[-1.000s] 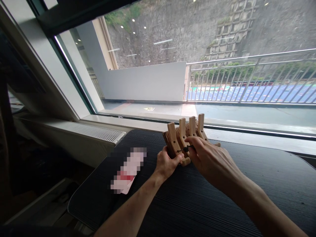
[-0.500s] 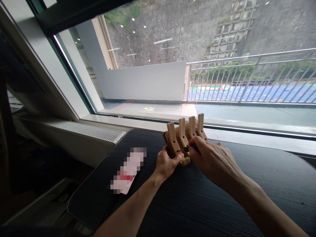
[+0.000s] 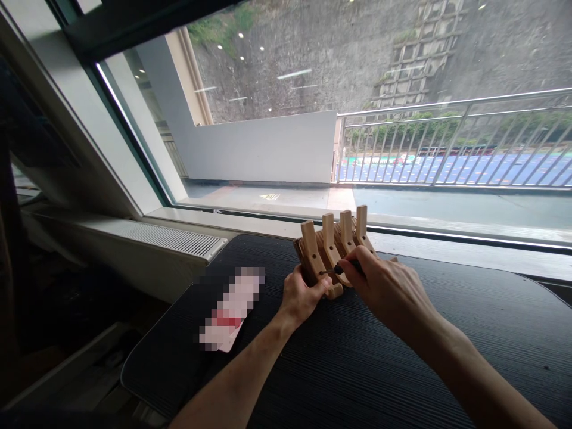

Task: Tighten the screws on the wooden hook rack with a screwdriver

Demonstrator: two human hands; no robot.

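Observation:
A wooden hook rack (image 3: 329, 241) with several upright pegs, each with a dark hole, leans back on the dark table near the window. My left hand (image 3: 301, 296) grips its lower left end, the thumb pressed along the front. In my right hand (image 3: 386, 286) is a black-handled screwdriver (image 3: 338, 270), its handle mostly covered by the fingers. The thin shaft points left, and its tip meets the lower hole of the nearest hook, just above my left thumb.
A pinkish flat object (image 3: 232, 310), blurred by pixels, lies on the dark table (image 3: 424, 381) left of my forearm. Behind the table runs a window sill (image 3: 263, 226). A white vented ledge (image 3: 174, 238) stands at the left.
My right hand has shifted very slightly around the screwdriver handle. The rack has tipped a few pixels to the left; my left hand keeps its place.

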